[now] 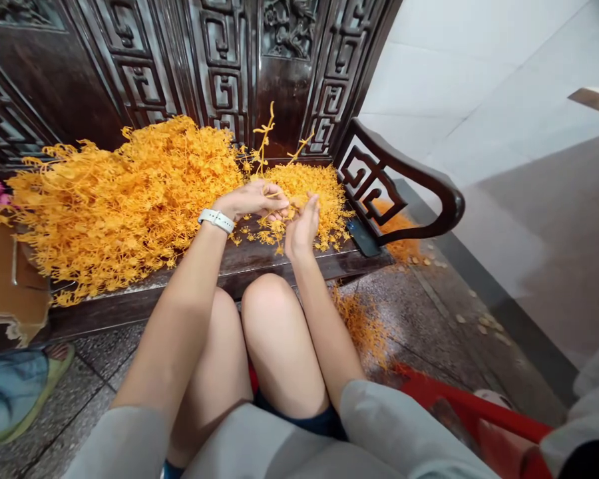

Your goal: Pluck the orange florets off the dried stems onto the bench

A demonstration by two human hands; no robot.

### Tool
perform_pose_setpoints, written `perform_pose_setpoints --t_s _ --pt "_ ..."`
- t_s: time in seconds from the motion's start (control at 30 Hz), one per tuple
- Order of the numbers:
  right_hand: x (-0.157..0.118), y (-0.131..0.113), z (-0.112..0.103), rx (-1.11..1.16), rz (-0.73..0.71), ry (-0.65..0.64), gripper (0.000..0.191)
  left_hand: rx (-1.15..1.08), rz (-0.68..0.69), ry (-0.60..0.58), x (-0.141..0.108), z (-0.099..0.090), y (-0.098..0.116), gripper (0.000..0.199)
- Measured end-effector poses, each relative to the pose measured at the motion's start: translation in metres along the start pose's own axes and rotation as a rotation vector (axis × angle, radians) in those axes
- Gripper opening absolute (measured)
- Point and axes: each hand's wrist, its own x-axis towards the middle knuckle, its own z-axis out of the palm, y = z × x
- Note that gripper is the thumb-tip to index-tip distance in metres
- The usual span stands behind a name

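Above the bench, my left hand (257,199), with a pale watch (216,220) at its wrist, pinches a thin yellow plastic stem (273,195). Close beside it, my right hand (303,226) is closed at the same spot, around small yellow plastic flower pieces (278,226); its fingertips are partly hidden. A large heap of spidery yellow plastic flower pieces (130,199) lies to the left of my hands. Behind them is a smaller, lower pile (324,189) of the same kind. Bare branched stems (264,136) stick up between the two piles.
The dark carved wooden bench (239,266) has a curved armrest (429,186) at right, with a dark phone (363,237) beside it. A torn cardboard box (10,286) stands left. Orange pieces (362,322) litter the floor near a red stool (459,399). Another person's slippered foot (54,372) shows at lower left.
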Motion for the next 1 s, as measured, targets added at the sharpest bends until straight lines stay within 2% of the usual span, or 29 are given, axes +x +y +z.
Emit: perform_pose_setpoints --t_s 0.1,0.17,0.33,0.4,0.5,0.6,0.8,0.93,1.0 --pt "-0.001 0.003 0.0 -0.081 -0.12 0.081 0.059 0.135 -0.024 -0.108 -0.001 0.004 0.003 0.026" --pt "-0.002 0.003 0.0 -0.09 -0.129 0.084 0.059 0.22 -0.005 -0.134 -0.001 0.007 0.005 0.031" --pt "-0.006 -0.002 0.001 -0.107 -0.089 0.033 0.061 0.274 0.248 -0.023 0.009 0.016 0.004 0.042" --pt "-0.006 -0.003 0.0 -0.118 -0.078 0.045 0.064 0.255 0.301 -0.032 0.014 0.019 0.0 0.038" --pt "-0.002 -0.004 -0.003 -0.104 -0.001 0.087 0.068 0.242 0.247 -0.062 0.02 0.025 -0.005 0.025" --pt "0.004 -0.005 -0.007 -0.079 0.075 0.096 0.07 0.182 0.163 -0.029 0.021 0.033 -0.008 0.018" --pt "0.015 -0.008 -0.02 -0.075 0.107 -0.03 0.071 -0.063 0.176 -0.002 0.016 0.045 -0.003 0.026" --pt "0.021 -0.013 -0.028 -0.15 0.091 -0.194 0.071 -0.129 0.181 -0.034 0.012 0.049 0.004 0.026" --pt "0.024 -0.016 -0.028 -0.196 0.061 -0.222 0.071 -0.144 0.174 -0.036 0.012 0.052 0.006 0.027"
